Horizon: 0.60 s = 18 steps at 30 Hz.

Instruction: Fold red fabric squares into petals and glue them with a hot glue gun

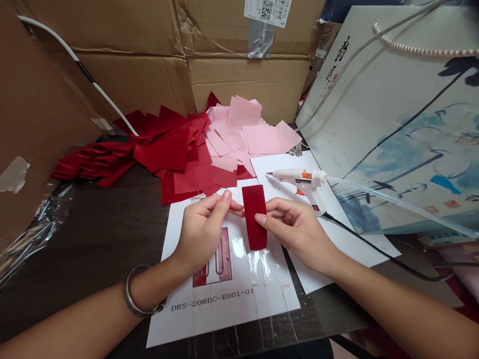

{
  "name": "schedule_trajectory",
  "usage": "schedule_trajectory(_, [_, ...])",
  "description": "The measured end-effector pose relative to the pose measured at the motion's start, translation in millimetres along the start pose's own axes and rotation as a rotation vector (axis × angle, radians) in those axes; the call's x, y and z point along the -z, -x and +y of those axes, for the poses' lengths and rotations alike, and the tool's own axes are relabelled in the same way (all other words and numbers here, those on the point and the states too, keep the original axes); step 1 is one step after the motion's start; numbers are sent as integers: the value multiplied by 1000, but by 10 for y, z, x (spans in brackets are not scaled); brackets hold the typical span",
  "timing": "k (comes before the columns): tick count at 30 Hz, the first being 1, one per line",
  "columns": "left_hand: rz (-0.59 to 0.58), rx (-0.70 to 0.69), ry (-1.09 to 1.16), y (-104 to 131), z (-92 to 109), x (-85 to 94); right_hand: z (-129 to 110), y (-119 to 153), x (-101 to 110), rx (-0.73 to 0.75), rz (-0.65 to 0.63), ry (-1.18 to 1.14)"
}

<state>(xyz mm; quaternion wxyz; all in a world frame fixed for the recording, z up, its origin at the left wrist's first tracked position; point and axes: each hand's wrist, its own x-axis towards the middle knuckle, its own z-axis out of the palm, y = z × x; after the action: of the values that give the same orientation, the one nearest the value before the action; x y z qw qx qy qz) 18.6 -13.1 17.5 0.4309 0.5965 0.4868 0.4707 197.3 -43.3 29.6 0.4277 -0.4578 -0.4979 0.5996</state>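
Observation:
A dark red strip [254,224], fabric or felt by its look, stands upright over the printed sheet. Its right edge is pinched by my right hand [299,227], with the thumb on the front and the fingers behind. Just left of the strip, my left hand [205,222] has its thumb pressed against the curled fingers, their tips reaching close to the strip's edge. Whatever it may hold is too small to make out. Beneath both hands lies a white printed sheet [224,319] with a picture of a red rectangle and a bent metal wire.
Red pieces [172,149] and pink pieces [243,134] are heaped at the back. A white glue gun [303,177] with a black cord rests on a second white sheet [359,244]. Metal clips [296,149] lie behind it. Cardboard [247,80] and a large paper bag [396,119] bound the table.

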Motion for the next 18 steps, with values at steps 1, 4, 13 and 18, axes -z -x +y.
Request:
schedule_trajectory(1, [-6,20,18,0,-2,-3,-5,0,-10,-8,-8,-15])
schedule_trajectory(4, [-45,67,134,7,-6,-8,-19,-5,-37,-21,-22,-35])
schedule_trajectory(13, [-153,98,177,26,-5,-19,46,-8,-56,-78,-139,98])
schedule_trajectory(18, [-110,158,317,35,-36,-33,41,-3,-83,-126,-200,141])
